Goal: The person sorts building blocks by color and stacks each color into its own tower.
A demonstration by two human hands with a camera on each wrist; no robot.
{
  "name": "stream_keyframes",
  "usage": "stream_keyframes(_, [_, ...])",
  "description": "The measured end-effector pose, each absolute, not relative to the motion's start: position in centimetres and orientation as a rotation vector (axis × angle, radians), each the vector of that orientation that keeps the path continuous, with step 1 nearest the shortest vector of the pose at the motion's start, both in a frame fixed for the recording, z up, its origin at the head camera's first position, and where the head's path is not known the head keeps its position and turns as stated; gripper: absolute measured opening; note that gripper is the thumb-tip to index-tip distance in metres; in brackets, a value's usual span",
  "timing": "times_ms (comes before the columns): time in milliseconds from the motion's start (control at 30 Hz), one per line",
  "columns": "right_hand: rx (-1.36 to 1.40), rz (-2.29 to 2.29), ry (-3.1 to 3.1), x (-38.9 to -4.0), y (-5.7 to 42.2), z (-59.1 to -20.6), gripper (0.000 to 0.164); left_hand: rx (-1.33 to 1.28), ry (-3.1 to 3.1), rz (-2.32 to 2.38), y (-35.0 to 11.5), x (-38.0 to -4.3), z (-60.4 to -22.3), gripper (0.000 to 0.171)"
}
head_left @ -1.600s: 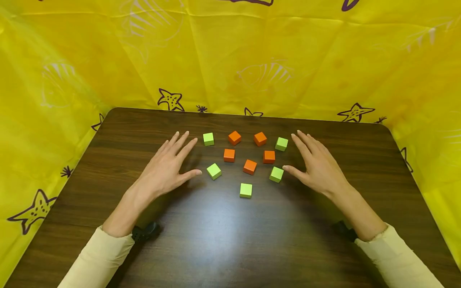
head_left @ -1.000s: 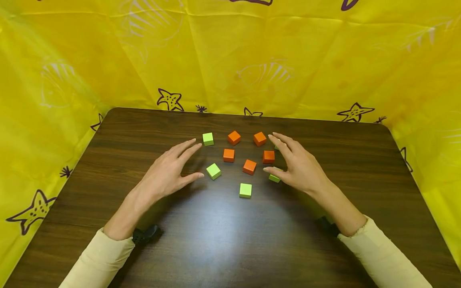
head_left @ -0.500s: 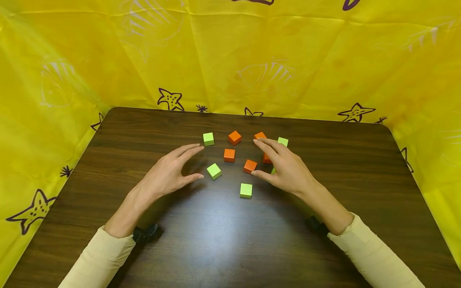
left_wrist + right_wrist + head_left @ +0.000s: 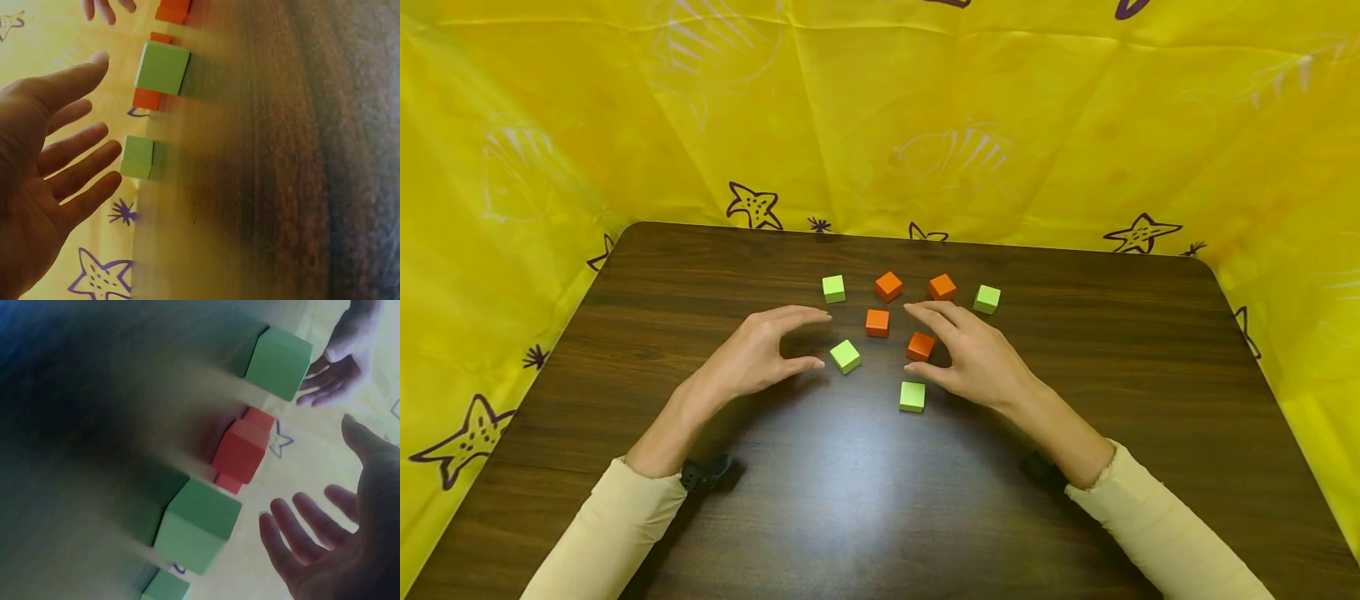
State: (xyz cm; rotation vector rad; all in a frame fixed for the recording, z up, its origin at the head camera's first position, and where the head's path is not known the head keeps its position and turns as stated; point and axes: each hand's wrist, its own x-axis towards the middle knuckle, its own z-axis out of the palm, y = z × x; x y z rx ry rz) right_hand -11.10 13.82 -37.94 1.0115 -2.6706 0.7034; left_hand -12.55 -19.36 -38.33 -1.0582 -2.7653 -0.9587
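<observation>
Several orange and green cubes lie apart on a dark wooden table (image 4: 850,500). My left hand (image 4: 752,354) hovers left of a green cube (image 4: 846,357), its fingers gently curved, thumb apart, nothing held. My right hand (image 4: 981,358) is over the right part of the group. Its fingertips and thumb stand on either side of an orange cube (image 4: 921,346) without gripping it. This hand hides an orange cube and a green cube. In the right wrist view, a gap shows between the right hand (image 4: 312,550) and the green cube (image 4: 197,525).
Along the back lie a green cube (image 4: 833,288), two orange cubes, one being this orange cube (image 4: 888,286), and another green cube (image 4: 987,298). A green cube (image 4: 912,397) sits nearest the front. Yellow patterned cloth (image 4: 865,125) surrounds the table's back and sides.
My right hand has moved left from beside the group to above it, covering two cubes. My left hand has shifted slightly right, its fingers more curved. The visible cubes have stayed in place.
</observation>
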Motion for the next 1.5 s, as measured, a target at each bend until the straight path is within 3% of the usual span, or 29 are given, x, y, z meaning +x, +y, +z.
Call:
stream_keyframes(933, [1.051,1.02,-2.659,-10.5,9.9,-38.8,0.058,-1.075,-2.912,-1.274,-18.4,-14.5,-39.3,0.042])
stream_keyframes(1500, [0.939,1.054,-2.766,-10.3,8.0,-39.3,0.043,-1.113,-2.956,-1.303,-17.8,-14.6,-39.7,0.038])
